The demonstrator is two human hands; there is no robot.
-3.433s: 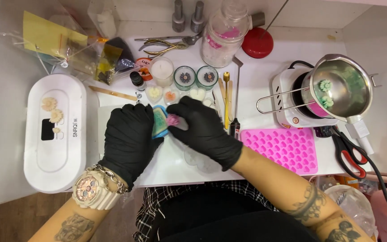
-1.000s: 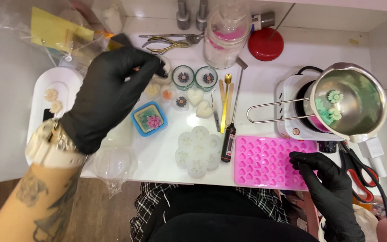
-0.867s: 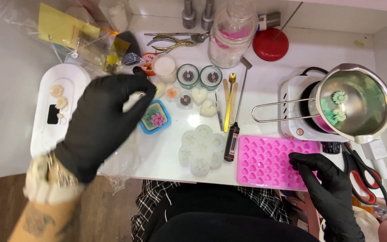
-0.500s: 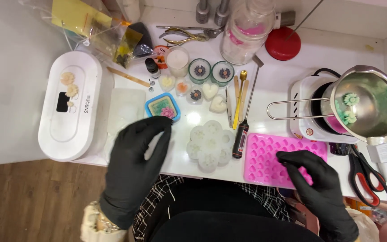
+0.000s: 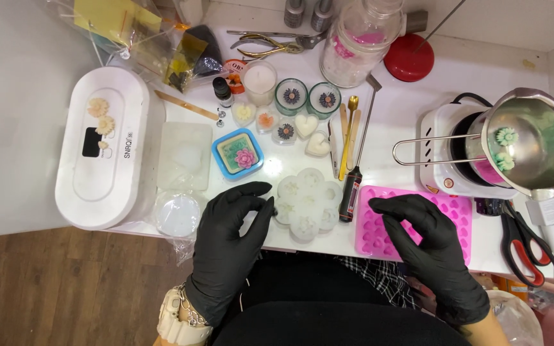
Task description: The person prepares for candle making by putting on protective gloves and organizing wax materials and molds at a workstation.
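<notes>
Left hand (image 5: 232, 247) moved beside flower mould (image 5: 307, 204), maybe touching; right hand (image 5: 428, 247) over pink mould (image 5: 463, 214); both open, empty

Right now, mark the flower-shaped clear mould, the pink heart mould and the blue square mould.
flower-shaped clear mould (image 5: 308, 204), head view, on its central cavity.
pink heart mould (image 5: 460, 221), head view, on its bare right part, beside the hand.
blue square mould (image 5: 238, 154), head view, on the filling near the pink flower.

A white worktable (image 5: 418, 109) stands over brown wooden floor (image 5: 65, 288).
</notes>
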